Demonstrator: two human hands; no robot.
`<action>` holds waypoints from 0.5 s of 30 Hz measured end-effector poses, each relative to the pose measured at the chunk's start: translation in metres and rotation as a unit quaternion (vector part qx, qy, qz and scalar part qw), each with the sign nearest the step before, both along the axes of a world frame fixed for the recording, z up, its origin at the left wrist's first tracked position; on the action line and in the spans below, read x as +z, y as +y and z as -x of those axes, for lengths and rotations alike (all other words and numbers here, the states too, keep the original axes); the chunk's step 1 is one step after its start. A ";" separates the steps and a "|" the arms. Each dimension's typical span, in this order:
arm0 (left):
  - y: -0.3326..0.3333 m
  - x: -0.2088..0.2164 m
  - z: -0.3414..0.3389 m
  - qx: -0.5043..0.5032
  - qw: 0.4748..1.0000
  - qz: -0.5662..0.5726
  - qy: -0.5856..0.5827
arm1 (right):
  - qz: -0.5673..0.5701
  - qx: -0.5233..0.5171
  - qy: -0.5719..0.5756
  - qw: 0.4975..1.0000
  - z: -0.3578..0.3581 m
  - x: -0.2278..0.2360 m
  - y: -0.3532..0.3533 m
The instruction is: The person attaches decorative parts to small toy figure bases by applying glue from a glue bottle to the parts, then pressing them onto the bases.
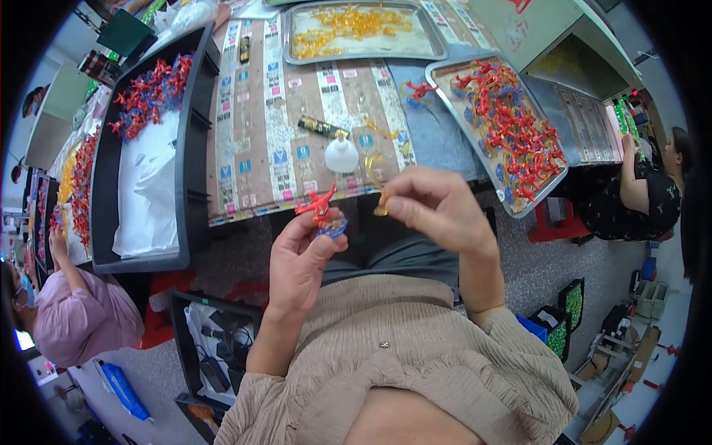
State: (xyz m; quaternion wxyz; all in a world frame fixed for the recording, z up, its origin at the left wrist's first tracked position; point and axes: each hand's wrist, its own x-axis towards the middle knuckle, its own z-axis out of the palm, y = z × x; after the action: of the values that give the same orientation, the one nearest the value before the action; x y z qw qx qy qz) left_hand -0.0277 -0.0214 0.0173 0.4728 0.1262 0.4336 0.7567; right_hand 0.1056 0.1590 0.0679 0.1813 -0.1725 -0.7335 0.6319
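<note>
At center frame, a red-and-blue figurine [320, 208] juts up from the pinched grip of the left hand [295, 263]. Just right, the right hand [439, 210] pinches a yellow piece [380, 211].

Yellow piece [374, 169] partly behind right hand [437, 208], lilac-clad co-worker [85, 315] cut off

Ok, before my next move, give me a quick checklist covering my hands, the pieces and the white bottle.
1. Left hand grips the red-and-blue figure: ok.
2. Right hand pinches a yellow piece: ok.
3. Yellow piece clear of the figure: ok, a gap shows between them.
4. More yellow pieces on the far metal tray: ok.
5. White bottle on the table, beyond your hands: ok.
6. Bottle's fill level: cannot tell.
</note>
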 end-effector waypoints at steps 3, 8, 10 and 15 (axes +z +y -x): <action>0.003 -0.003 -0.007 -0.023 1.000 0.002 -0.020 | -0.094 -0.010 -0.002 0.996 -0.014 -0.012 -0.019; 0.003 0.000 -0.018 -0.045 0.999 0.011 -0.023 | -0.116 -0.022 -0.001 0.993 -0.019 -0.015 -0.025; 0.002 0.000 -0.021 -0.053 0.998 0.012 -0.021 | -0.167 -0.025 0.010 0.986 -0.020 -0.015 -0.024; 0.003 -0.001 -0.024 -0.069 0.997 0.015 0.031 | -0.203 0.003 0.014 0.979 -0.024 -0.018 -0.021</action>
State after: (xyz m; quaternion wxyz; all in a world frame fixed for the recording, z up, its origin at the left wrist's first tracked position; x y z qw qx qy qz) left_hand -0.0034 -0.0186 0.0160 0.5125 0.1719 0.4496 0.7111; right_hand 0.1294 0.1381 0.0498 0.2205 -0.1212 -0.8443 0.4731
